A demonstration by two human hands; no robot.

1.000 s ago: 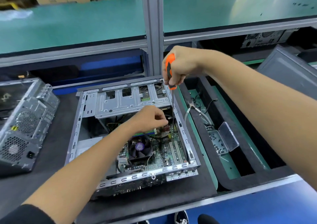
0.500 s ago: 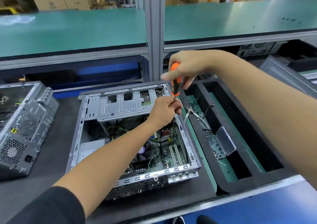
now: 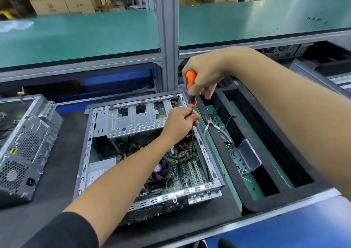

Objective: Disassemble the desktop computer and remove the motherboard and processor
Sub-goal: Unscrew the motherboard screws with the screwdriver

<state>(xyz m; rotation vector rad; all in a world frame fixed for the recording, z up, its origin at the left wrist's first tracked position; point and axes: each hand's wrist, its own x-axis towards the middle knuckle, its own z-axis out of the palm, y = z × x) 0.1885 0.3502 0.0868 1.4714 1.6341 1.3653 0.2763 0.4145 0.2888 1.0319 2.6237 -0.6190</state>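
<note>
The open computer case (image 3: 148, 152) lies on its side on the black mat (image 3: 57, 171), near the mat's right edge. Inside it, the green motherboard (image 3: 188, 164) covers the right part of the floor, with a dark fan (image 3: 161, 169) on it, partly hidden by the left forearm. A grey metal drive cage (image 3: 133, 120) spans the far end of the case, and loose wires sit below it.

The right hand (image 3: 205, 74) curls round the orange handle of a screwdriver (image 3: 190, 88), held upright over the case's far right corner. The left hand (image 3: 180, 123) pinches the thin shaft just below the handle; the shaft runs down to the motherboard, where its tip cannot be made out.

Right of the mat stands a black foam tray (image 3: 269, 196) with long compartments. In its green-floored compartment nearest the case are a small clear box (image 3: 240, 162) of dark screws, its lid swung open, and pliers (image 3: 212, 124) with white handles beside some cables. A second case (image 3: 24, 145) lies at the mat's left edge.
</note>
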